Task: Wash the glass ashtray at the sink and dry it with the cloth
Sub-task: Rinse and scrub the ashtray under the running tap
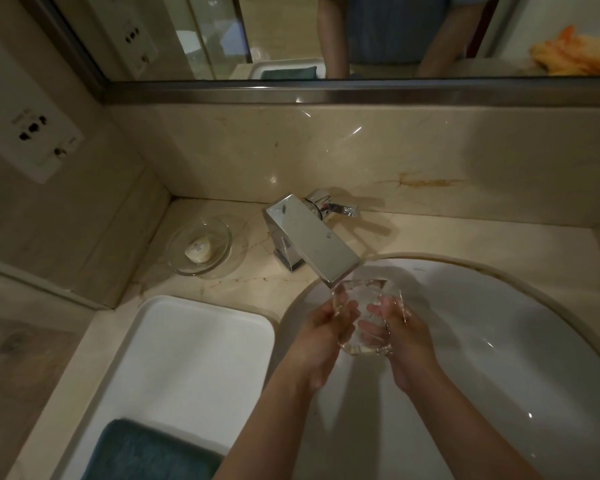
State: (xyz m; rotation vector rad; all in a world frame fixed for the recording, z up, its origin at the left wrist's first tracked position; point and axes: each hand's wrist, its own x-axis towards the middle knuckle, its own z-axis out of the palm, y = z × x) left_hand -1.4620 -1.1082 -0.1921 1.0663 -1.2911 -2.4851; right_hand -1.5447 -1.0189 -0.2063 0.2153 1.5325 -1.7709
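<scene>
1. the glass ashtray [362,318] is held over the white sink [499,341], directly below the outlet end of the chrome faucet [312,242].
2. the left hand [321,336] grips the ashtray's left edge; its fingers curl round the rim, with the fingertips on the glass.
3. the right hand [400,336] grips the ashtray's right side; its fingers curl under and behind the glass and show through it.
4. the ashtray is tilted, its lower edge toward the person. whether water is running onto it cannot be told.
5. both forearms enter from the bottom edge and converge on the ashtray.
6. a white tray [194,362] sits on the counter [465,237] just left of the sink. a teal cloth [149,455] lies at the near end of the tray, well apart from both hands.
7. a clear glass dish [201,249] holding a small white soap [198,251] sits on the counter left of the faucet base.
8. a mirror [291,36] runs along the wall above the backsplash; an orange cloth [579,53] appears in its right part.
9. a white socket panel [25,129] is mounted on the left wall.
</scene>
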